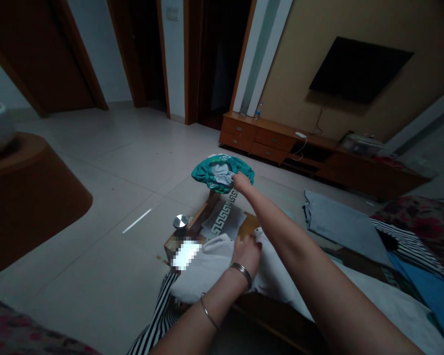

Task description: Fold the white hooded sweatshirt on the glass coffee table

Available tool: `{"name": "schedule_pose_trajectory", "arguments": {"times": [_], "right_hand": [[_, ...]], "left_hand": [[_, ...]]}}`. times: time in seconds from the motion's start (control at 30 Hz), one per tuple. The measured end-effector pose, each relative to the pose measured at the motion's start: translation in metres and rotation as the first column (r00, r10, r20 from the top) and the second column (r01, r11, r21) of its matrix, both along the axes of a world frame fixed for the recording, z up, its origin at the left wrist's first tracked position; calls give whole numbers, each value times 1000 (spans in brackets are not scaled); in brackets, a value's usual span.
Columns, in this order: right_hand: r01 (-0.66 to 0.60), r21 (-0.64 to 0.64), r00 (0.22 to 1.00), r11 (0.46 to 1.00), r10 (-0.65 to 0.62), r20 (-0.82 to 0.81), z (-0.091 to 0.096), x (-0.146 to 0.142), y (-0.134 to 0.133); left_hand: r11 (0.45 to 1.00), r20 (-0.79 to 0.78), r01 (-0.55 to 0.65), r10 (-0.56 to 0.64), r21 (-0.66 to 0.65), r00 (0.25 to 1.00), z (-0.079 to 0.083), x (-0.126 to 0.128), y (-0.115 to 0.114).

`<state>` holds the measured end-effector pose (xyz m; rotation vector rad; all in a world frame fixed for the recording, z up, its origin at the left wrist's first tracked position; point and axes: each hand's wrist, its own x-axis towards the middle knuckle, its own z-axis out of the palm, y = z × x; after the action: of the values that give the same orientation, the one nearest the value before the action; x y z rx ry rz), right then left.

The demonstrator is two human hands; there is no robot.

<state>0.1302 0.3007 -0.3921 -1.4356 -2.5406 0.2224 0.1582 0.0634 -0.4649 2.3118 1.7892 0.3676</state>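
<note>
Your right arm is stretched out ahead, the right grip (243, 182) clenched on the pale inner part of a teal garment (203, 171). The teal garment is bunched above the end of the counter (222, 217); can't tell whether its underside touches. Held at that reach, presumably, to keep it clear of the white cloth (210, 264) nearer you.

Left grip (247, 250) down on the white cloth, fingers curled — pinching the fabric or merely pressing it, can't tell. It looks placed there to steady the cloth, which lies loose and creased across the near end and trails off to your right. Two metal bangles (242, 273) on that forearm.

Counter's far corner: a round, silver-topped object (180, 223) and a bright pixelated patch (186, 254) beside the white cloth, contents unreadable. Both sit at the edge, perhaps to leave the middle for cloth.

To your right, a grey garment (346, 227) lies spread out — probably laid flat to avoid creasing. Beyond it, striped fabric (410, 244) and a blue cloth (429, 291) near the flowered upholstery (422, 219). Low cabinet (268, 140) across the floor, well apart.
</note>
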Motion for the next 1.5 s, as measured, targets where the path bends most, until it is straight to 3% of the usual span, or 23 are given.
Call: {"name": "schedule_pose_trajectory", "arguments": {"times": [0.1,0.17,0.27,0.33,0.37,0.47,0.6,0.77,0.87,0.93,1.03,1.13,1.2,1.3,1.4,1.5], "right_hand": [[-80,-75,997,994,81,18,-11,35,-24],[-191,-188,979,964,200,35,-18,61,-45],[-362,-389,917,847,399,15,-34,102,-78],[-420,-430,890,799,456,-21,-47,126,-97],[-425,-416,891,804,454,-33,-53,136,-105],[-360,-302,929,883,368,-31,-64,153,-124],[-278,-137,961,951,277,-22,-59,156,-149],[-235,136,958,962,253,-135,-51,152,-208],[-265,151,939,952,291,-185,-63,150,-240],[-257,142,944,956,279,-173,-77,146,-252],[-196,120,961,973,215,-176,-99,141,-256],[-184,86,948,979,200,-248,-109,143,-253],[-169,67,926,983,181,-331,-110,149,-252],[-99,61,903,993,115,-413,-110,154,-256],[-93,71,939,993,111,-325,-111,146,-267],[-88,94,980,992,103,-171,-113,126,-276]], "left_hand": [[974,39,-222,223,-43,974,20,-45,-4],[934,82,-335,347,-126,934,24,-73,-6],[894,161,-359,409,-268,898,20,-103,-7],[890,197,-335,404,-310,893,15,-113,-5],[889,207,-335,408,-313,889,13,-116,-4],[863,209,-392,468,-319,859,11,-118,2],[827,181,-464,533,-316,827,16,-121,6],[818,156,-456,531,-351,833,21,-157,-15],[831,156,-340,444,-441,882,17,-176,-40],[840,117,-294,384,-457,916,15,-175,-55],[848,62,-311,371,-429,927,18,-164,-67],[848,118,-300,385,-437,915,24,-163,-71],[838,246,-288,434,-463,867,26,-174,-72],[796,498,-274,564,-539,659,26,-195,-73],[778,641,-215,613,-590,462,34,-206,-75],[809,739,-150,581,-568,341,52,-198,-77]]}}
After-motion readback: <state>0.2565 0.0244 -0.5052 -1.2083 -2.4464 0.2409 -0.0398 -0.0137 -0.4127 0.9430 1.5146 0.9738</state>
